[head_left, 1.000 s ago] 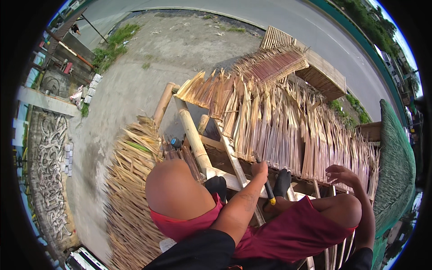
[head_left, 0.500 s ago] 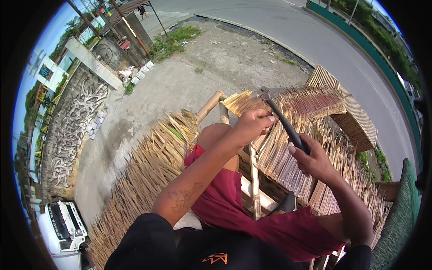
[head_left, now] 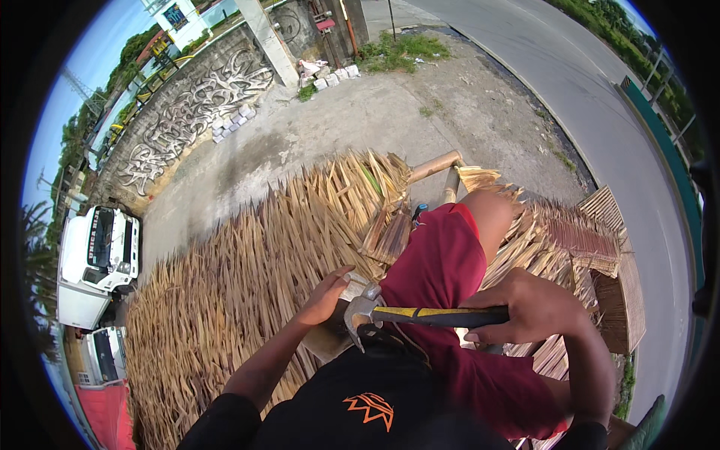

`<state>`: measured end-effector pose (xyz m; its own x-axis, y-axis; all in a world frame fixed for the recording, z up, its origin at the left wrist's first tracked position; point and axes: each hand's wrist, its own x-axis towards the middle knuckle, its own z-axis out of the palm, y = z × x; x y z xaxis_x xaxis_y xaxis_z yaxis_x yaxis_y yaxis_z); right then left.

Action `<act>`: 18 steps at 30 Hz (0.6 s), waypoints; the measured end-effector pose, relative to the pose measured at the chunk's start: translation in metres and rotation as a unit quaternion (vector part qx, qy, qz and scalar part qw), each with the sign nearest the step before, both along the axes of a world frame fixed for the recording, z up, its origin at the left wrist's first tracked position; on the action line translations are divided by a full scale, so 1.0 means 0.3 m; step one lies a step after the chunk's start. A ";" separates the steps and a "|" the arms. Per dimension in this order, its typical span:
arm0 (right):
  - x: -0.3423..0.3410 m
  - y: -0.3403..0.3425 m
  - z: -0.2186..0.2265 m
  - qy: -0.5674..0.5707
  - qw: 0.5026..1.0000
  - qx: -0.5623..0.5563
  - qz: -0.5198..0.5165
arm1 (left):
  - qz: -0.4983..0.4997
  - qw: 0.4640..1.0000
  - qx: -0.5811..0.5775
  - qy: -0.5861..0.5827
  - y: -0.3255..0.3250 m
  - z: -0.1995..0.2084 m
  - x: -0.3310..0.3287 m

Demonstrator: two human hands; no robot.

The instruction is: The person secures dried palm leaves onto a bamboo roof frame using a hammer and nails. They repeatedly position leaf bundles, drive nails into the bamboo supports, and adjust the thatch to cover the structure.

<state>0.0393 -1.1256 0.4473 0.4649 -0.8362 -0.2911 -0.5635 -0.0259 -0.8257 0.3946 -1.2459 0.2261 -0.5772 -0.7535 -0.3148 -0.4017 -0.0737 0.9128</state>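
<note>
Okay, outdoors. Surface is dry-leaf thatch, ragged along its upper edge; beyond it I get a concrete yard, a painted wall and, upper right, a grey road with a green barrier.

Counts: one hammer; two thatch areas, the second right of the raised knee; two bamboo poles visible at the yard side; two heaps of pale blocks, one by the wall, one farther right; one white truck far left, another vehicle just below it. Leaves: too many to count.

Right hand: fingers wrapped round the black handle end. Hammer lies across in front of the waist, head left, claw toward me. Left hand: just left of the head, top finger stretched near a pale item; I can't tell whether it pinches anything.
</note>
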 end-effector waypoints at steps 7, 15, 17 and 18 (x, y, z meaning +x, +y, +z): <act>0.217 -0.106 -0.249 0.141 0.976 -0.092 0.136 | -0.065 0.997 -0.021 -0.041 -0.094 -0.127 -0.071; 0.235 -0.212 -0.237 0.142 0.948 -0.273 0.084 | -0.010 0.992 0.129 0.012 -0.112 0.044 -0.282; 0.144 -0.165 -0.200 0.093 0.947 -0.306 0.013 | 0.058 0.961 0.254 0.087 -0.138 0.033 -0.290; 0.067 -0.137 -0.167 0.050 0.944 -0.323 -0.046 | 0.079 0.938 0.312 0.129 -0.161 0.016 -0.306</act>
<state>0.0594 -1.1666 0.3971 0.3781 -0.8898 0.2555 -0.6624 -0.4529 -0.5968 0.3028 -1.2942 0.2308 -0.5919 -0.5512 -0.5881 -0.1127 -0.6659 0.7375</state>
